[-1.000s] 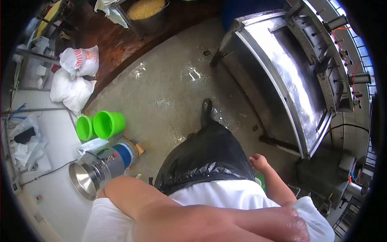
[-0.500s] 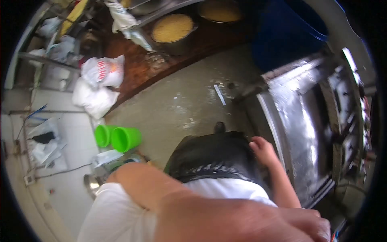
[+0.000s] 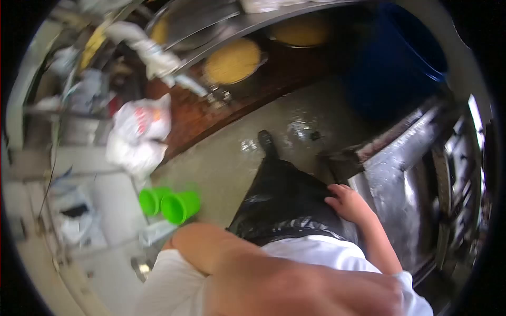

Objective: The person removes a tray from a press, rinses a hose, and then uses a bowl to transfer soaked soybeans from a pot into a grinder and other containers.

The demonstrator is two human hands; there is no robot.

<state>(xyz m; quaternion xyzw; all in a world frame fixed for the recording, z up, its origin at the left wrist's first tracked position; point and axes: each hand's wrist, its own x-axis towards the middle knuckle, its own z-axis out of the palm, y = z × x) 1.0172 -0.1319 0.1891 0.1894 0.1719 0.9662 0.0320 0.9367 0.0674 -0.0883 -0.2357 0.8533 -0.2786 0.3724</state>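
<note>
My right hand (image 3: 349,203) hangs beside the black apron (image 3: 287,197), fingers loosely bent and apart, fingertips right at its edge. Nothing shows in that hand. My left arm (image 3: 211,247) is bent across my chest, close under the camera, over a white shirt (image 3: 319,252). At the far end of that arm my left hand (image 3: 363,297) is near my right shoulder; it is blurred and its fingers do not show clearly. A dark boot (image 3: 266,141) sticks out ahead of the apron on the wet floor (image 3: 221,147).
Two green buckets (image 3: 182,207) stand at the left, near white plastic sacks (image 3: 139,126). Ahead, a pot with yellow contents (image 3: 232,62) sits on a reddish-brown ledge (image 3: 211,118). A blue barrel (image 3: 377,73) and metal equipment (image 3: 406,174) stand at the right.
The view has shifted as I walk, with a boot now further forward. My right hand has come to the apron's edge. My left hand has shifted slightly back toward my right shoulder.
</note>
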